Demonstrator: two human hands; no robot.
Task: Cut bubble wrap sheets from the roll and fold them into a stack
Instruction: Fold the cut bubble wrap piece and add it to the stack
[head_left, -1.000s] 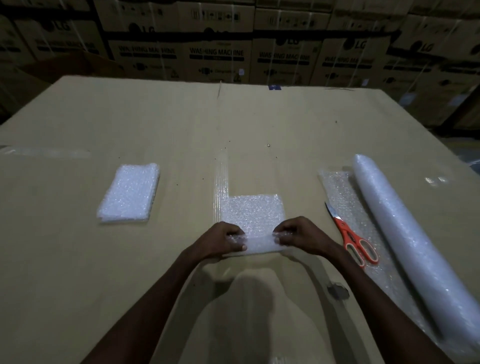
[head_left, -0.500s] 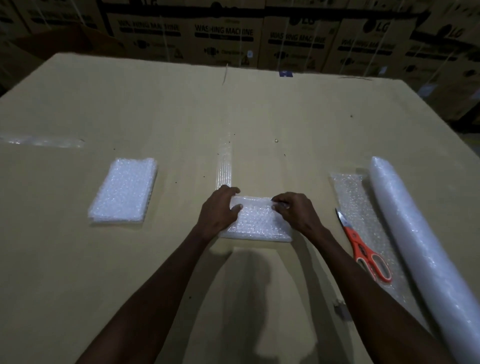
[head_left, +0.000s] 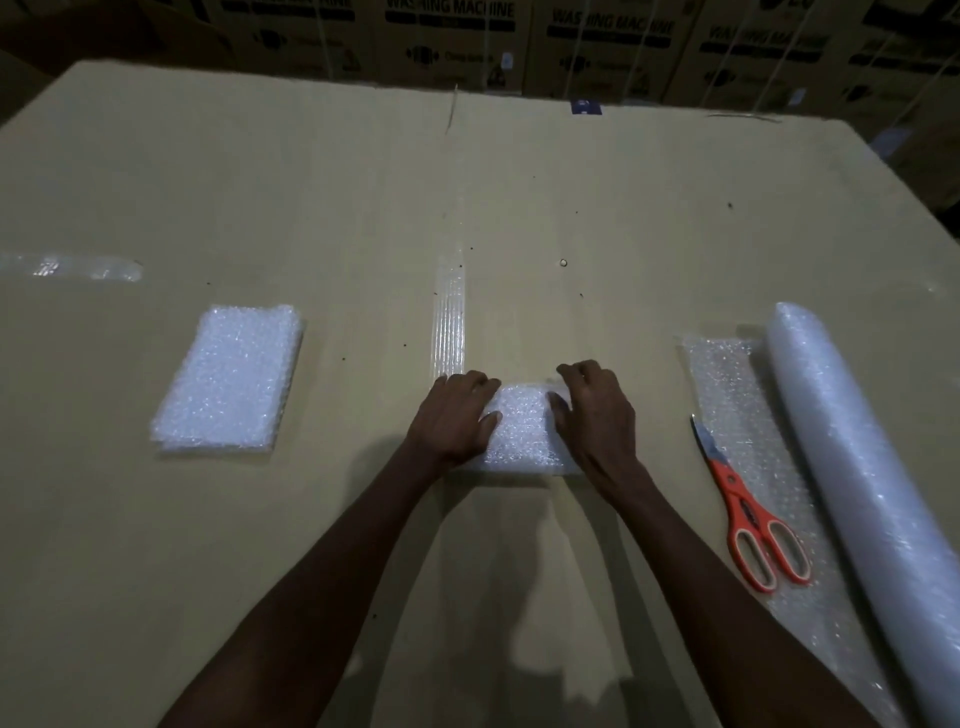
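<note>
At the left of the cardboard work surface (head_left: 623, 197) lies the stack of folded bubble wrap (head_left: 228, 379), flat and well apart from your hands. Just right of a strip of clear tape (head_left: 450, 322), your left hand (head_left: 452, 415) lies palm-down on the left end of the folded sheet (head_left: 522, 431), fingers curled over its far edge, thumb pressed on top. Your right hand (head_left: 597, 415) mirrors it on the right end, knuckles raised, fingers hooked over the far edge, thumb on the upper face. Both forearms reach in from the near edge, converging on the sheet. Bare cardboard lies open beyond the sheet and on both sides of it. Farther right, the orange-handled scissors (head_left: 743, 509) rest blades closed on the unrolled tail of bubble wrap (head_left: 727, 379), beside the roll (head_left: 852, 467), which runs to the near right corner. Washing-machine cartons (head_left: 613, 47) stand behind the far edge.
</note>
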